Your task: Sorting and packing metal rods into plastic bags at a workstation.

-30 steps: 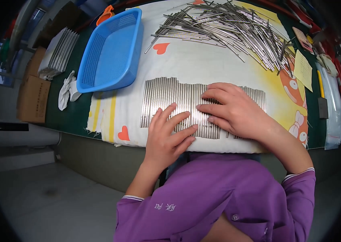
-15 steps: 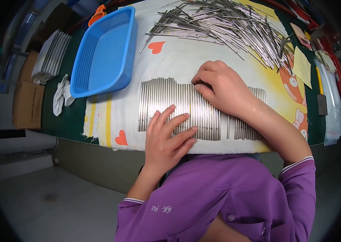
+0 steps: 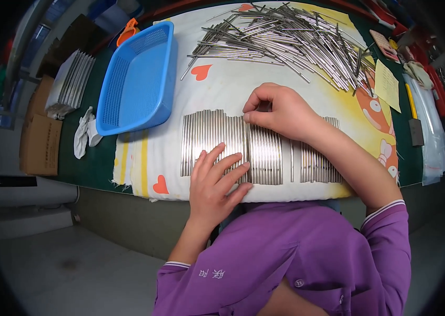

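Thin metal rods (image 3: 265, 152) lie side by side in an upright row on a printed cloth (image 3: 151, 158) before me. A dark narrow gap splits the row near its middle, and one rod (image 3: 292, 163) stands apart from its neighbours further right. My left hand (image 3: 213, 181) rests with spread fingers on the lower part of the left group. At the gap, my right hand (image 3: 283, 108) pinches the far end of a rod between thumb and forefinger. My right forearm hides part of the right-hand group.
A heap of loose metal rods (image 3: 285, 45) covers the far side of the cloth. To the left stands a blue plastic basket (image 3: 165, 108), with white gloves (image 3: 84, 131) and a cardboard box (image 3: 41, 145) beyond. A yellow paper note (image 3: 387, 87) and plastic bags (image 3: 433, 142) lie at right.
My right hand has shifted slightly left along the rods' far ends, and a gap has opened in the row there. My left hand stays on the rods. The view has tilted a little.
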The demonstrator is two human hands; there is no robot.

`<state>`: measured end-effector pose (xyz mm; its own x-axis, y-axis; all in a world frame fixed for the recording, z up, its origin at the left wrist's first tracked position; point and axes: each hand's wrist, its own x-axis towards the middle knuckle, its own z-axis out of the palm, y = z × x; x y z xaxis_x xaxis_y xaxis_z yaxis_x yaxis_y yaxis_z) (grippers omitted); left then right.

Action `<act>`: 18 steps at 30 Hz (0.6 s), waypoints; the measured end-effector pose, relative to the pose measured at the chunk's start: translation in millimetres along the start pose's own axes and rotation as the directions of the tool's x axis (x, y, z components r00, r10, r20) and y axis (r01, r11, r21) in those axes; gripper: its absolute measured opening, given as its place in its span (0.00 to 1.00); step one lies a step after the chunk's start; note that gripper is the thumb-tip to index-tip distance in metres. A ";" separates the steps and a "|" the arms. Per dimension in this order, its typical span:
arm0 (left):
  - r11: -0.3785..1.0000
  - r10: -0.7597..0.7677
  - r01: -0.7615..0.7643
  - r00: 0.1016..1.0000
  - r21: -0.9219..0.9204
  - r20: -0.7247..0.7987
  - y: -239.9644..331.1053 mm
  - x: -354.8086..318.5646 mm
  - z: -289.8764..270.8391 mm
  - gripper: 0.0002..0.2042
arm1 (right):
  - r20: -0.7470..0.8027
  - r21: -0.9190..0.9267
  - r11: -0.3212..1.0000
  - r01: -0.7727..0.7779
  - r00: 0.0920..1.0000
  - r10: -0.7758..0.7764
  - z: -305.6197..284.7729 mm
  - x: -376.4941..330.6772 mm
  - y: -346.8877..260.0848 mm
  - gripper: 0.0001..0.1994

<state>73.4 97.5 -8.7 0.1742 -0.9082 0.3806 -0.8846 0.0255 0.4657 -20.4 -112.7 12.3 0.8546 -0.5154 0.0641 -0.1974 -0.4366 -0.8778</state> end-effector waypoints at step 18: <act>0.999 0.017 -0.013 0.997 0.044 -0.080 0.3 -5.9 4.4 0.25 | -0.801 0.299 0.906 0.299 0.594 0.068 -198.2 -45.0 38.2 0.10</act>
<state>70.2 101.0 -14.4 0.1932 -0.8713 0.4511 -0.9048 0.0195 0.4253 -161.5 -252.3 70.0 0.1097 -0.9270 0.3587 0.2202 -0.3293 -0.9182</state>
